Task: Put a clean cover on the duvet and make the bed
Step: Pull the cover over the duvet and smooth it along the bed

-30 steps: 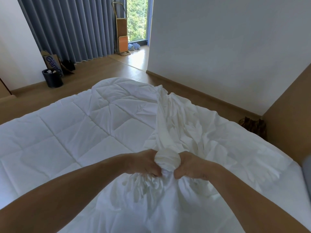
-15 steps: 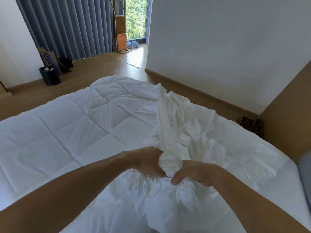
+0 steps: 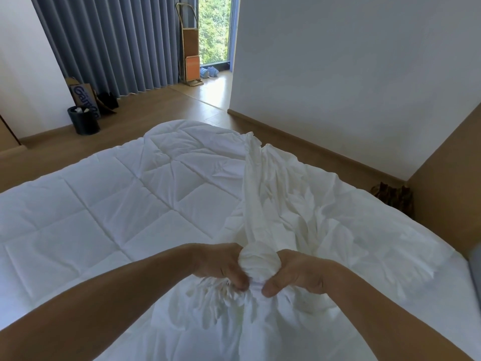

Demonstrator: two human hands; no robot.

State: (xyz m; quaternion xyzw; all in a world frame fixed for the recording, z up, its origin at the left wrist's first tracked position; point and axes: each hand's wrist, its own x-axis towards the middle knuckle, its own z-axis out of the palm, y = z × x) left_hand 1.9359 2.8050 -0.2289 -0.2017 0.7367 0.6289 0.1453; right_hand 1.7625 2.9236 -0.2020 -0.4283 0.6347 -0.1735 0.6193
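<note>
A bunched wad of thin white cotton cover, lying at 3 o'clock of the white quilted duvet, is clamped by the left hand and right hand, so gathering appears under way; next, its opening must be found.

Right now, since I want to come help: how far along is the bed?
Done: the quilted duvet lies spread flat. In hand: the left hand and right hand grip a bunched wad of the white cover, crumpled over the duvet's right part. Left: getting the duvet inside it and smoothing everything.

Both hands grip bunched cover over duvet.
</note>
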